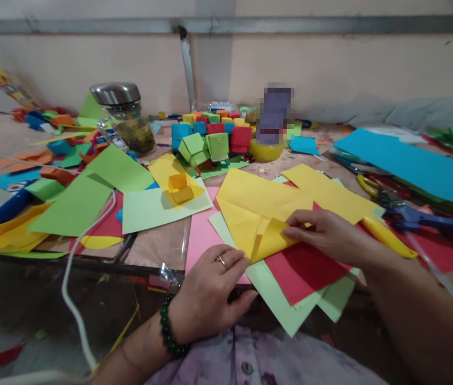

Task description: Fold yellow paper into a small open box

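Observation:
A creased yellow paper lies across a pile of sheets at the table's front edge. My right hand pinches a folded flap of it between thumb and fingers. My left hand, wearing a ring and a green bead bracelet, rests its fingertips on the paper's lower corner, with the thumb held apart below. Under the yellow paper are a red sheet, pale green sheets and a pink sheet. Left of it, a small orange-yellow folded box sits on a yellow strip.
Folded paper cubes are grouped at the back centre, beside a yellow tape roll. A glass jar stands back left. A white cable hangs over the front edge. Blue-handled pliers and a yellow cutter lie right.

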### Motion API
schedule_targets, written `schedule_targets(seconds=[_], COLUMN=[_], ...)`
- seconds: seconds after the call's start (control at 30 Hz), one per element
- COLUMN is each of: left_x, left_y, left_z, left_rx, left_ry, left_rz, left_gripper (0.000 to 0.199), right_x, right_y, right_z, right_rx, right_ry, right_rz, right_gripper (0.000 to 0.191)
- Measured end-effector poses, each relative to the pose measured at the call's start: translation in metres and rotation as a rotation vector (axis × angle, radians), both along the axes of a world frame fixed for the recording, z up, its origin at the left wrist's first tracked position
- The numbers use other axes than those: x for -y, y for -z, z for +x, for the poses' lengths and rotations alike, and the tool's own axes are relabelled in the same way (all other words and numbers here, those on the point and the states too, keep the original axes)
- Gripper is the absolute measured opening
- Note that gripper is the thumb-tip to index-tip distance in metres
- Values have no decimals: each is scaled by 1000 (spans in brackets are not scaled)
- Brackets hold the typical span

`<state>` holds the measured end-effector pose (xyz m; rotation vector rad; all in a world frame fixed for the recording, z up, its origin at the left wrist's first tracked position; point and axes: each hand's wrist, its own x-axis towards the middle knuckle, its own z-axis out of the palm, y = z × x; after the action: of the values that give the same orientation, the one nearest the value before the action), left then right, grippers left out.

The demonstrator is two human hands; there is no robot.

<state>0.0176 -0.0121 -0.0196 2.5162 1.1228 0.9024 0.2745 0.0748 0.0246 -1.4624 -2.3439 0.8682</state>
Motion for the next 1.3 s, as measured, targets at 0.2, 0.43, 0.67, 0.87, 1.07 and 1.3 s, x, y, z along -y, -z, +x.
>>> schedule_targets(seconds=[0.2,0.43,0.67,0.87,1.07,1.3], left_x=[0,-1,-2,-2,-2,-2], left_y=[0,2,2,1,1,2], left_z=[-1,-1,-2,-2,-2,-3], left_rx=[21,0,-4,0,-6,-23], left_ry=[25,49,63,70,74,75], left_rz=[18,47,26,63,60,45], left_gripper=[52,41,42,40,41,44], right_x=[0,0,-2,0,1,2], right_y=[14,18,24,26,29,30], right_z=[-6,-10,-6,-7,-6,-6], right_rx=[2,33,-3,30,25,33], right_ry=[148,179,151,157,165,172], right_rz=[57,219,207,240,247,232], right_gripper=[28,25,24,27,26,21])
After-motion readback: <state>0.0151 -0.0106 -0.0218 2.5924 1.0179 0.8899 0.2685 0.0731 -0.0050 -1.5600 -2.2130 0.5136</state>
